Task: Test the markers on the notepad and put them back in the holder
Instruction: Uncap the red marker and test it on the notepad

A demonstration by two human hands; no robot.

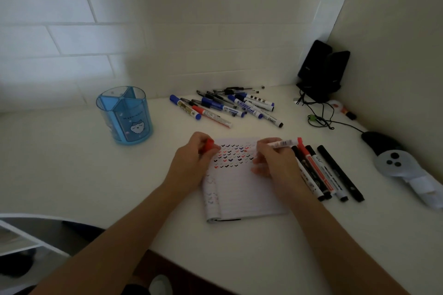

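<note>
White bench [72,163] set in a corner of pale brick-patterned wall, dimly lit.

The right hand [275,165] pinches a white-barrelled marker [280,144] close to its writing end. Its fingers are curled round the barrel, and the tail points away to the hand's right. The tip is hidden behind the fingers, so I cannot tell if it touches the paper. The left hand [191,158] is closed round a red cap [209,145], held just above the pad's left edge. Both hands lie over the notepad [242,189], whose upper lines carry rows of small black, red and blue ticks.

Just right of the right hand lies a row of capped markers [321,172], side by side. Beyond both hands, well apart, sits a loose pile of markers and pens [230,105]. The blue holder [124,115] stands upright beyond and left of the left hand; its compartments look empty. Far right are black speakers [321,69], a mouse [378,141] and a grey controller [398,163].

The marker should be light, stiff and smooth-sided, likely to roll if laid down. A grip near the tip suits writing, while mid-barrel is better for carrying. The cap is small and probably press-fit, so it needs a firm, straight push. The pad's soft pages may slide unless pinned.
</note>
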